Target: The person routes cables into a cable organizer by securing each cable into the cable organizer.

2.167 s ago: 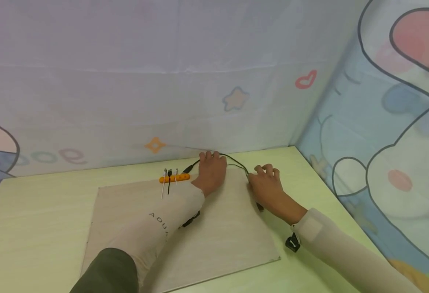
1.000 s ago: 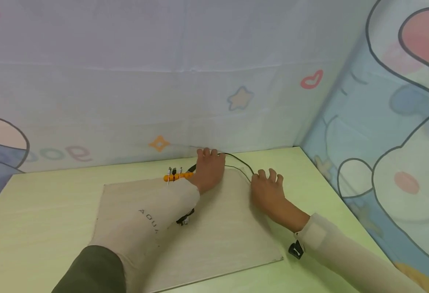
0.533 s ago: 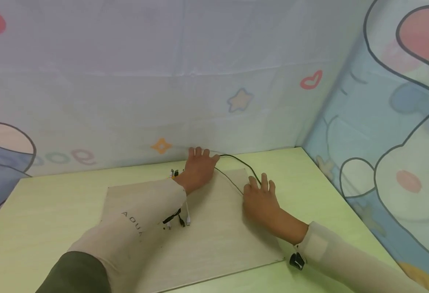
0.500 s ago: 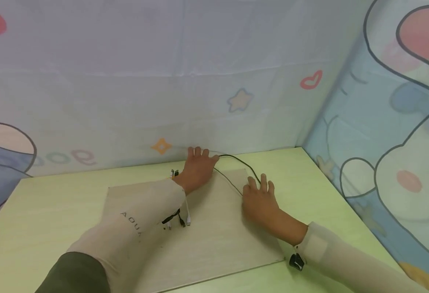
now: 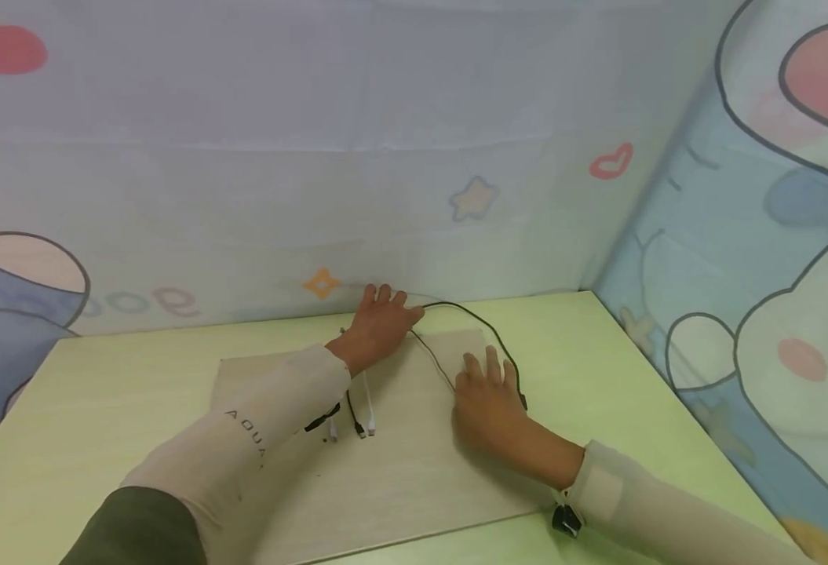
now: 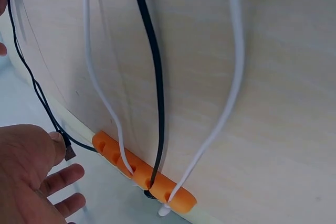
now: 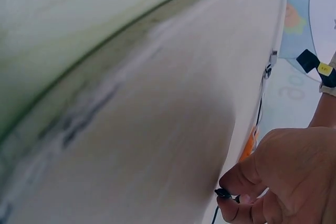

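Note:
My left hand [image 5: 384, 326] is at the board's back edge, over the orange cable holder [image 6: 142, 171]. Its thumb and fingers pinch a black USB cable [image 6: 37, 85] close to the metal-tipped plug. White, black and white cables sit in slots of the holder; other slots show at the end nearer my hand. To the right, my right hand [image 5: 491, 408] pinches a small black connector [image 7: 223, 193] of the black cable between thumb and fingers. Between the hands the cable loops behind, and a black plug [image 5: 523, 402] shows beside the right hand. My left hand and sleeve mostly hide the holder in the head view.
A pale board [image 5: 399, 486] lies on the light yellow-green table [image 5: 131, 408]. Ends of a black cable [image 5: 360, 430] and a white cable [image 5: 371, 428] lie on it. Printed cloth walls [image 5: 272, 204] stand behind and at the right.
My right hand has moved down and slightly left, pulling cable along; the black plug now shows beside it. My left hand has shifted left over the holder, and its fingers have spread somewhat.

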Motion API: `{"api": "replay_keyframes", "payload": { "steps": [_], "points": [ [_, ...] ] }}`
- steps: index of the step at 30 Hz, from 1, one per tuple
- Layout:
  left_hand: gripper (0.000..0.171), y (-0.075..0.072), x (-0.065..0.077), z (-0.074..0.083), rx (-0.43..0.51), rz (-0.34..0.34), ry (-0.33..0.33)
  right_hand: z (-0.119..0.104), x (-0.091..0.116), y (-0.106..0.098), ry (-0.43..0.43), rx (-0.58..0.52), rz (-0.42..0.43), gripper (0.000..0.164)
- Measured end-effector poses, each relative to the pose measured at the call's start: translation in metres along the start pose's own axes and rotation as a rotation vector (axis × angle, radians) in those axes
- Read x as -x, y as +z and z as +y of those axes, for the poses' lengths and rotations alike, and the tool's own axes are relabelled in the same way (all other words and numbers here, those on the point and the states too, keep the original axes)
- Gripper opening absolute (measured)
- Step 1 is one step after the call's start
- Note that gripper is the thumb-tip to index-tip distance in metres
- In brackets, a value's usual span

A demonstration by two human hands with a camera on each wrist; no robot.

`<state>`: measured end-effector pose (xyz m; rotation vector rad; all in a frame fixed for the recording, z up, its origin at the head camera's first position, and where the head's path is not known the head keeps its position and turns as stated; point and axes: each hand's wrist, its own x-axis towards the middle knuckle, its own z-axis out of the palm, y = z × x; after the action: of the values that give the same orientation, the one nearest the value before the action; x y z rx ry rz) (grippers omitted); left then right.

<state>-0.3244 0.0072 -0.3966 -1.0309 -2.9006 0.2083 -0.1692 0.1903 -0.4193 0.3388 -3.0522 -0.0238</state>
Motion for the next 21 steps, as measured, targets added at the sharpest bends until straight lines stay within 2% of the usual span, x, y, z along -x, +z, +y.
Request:
{"api": "replay_keyframes", "payload": {
  "steps": [2, 3, 4, 6, 9, 10, 12, 13, 18, 19, 21],
  "points": [
    [0.042, 0.003, -0.004, -0.001, -0.009, -0.007, 0.008, 0.0, 0.001, 0.001, 0.0, -0.007, -0.001, 0.029],
    [0.04, 0.018, -0.015, -0.006, -0.031, 0.016, 0.017, -0.001, 0.001, 0.001, -0.001, -0.012, 0.003, 0.029],
    [0.039, 0.018, -0.016, -0.006, -0.035, 0.007, 0.018, -0.001, 0.002, 0.001, -0.006, -0.018, 0.008, 0.029],
    [0.036, 0.048, -0.034, -0.015, -0.059, 0.065, 0.035, -0.001, 0.003, 0.002, -0.019, -0.024, 0.023, 0.028],
    [0.035, 0.043, -0.029, -0.013, -0.077, 0.097, 0.048, -0.002, 0.005, 0.001, -0.04, -0.034, 0.039, 0.027],
    [0.036, 0.027, -0.018, -0.007, -0.061, 0.082, 0.05, -0.002, 0.005, 0.0, -0.049, -0.036, 0.045, 0.026],
    [0.034, 0.029, -0.021, -0.009, -0.075, 0.095, 0.058, -0.003, 0.005, -0.001, -0.066, -0.037, 0.059, 0.025],
    [0.033, 0.013, -0.009, -0.005, -0.064, 0.079, 0.058, -0.003, 0.005, -0.001, -0.076, -0.038, 0.066, 0.024],
    [0.024, 0.01, -0.003, -0.011, -0.086, 0.094, 0.058, -0.011, 0.005, -0.001, -0.118, -0.049, 0.094, 0.023],
    [0.022, -0.009, 0.011, -0.006, -0.078, 0.078, 0.054, -0.013, 0.004, -0.001, -0.125, -0.052, 0.098, 0.024],
    [0.024, -0.011, 0.013, -0.009, -0.095, 0.071, 0.05, -0.017, 0.003, -0.001, -0.133, -0.056, 0.097, 0.024]
  ]
}}
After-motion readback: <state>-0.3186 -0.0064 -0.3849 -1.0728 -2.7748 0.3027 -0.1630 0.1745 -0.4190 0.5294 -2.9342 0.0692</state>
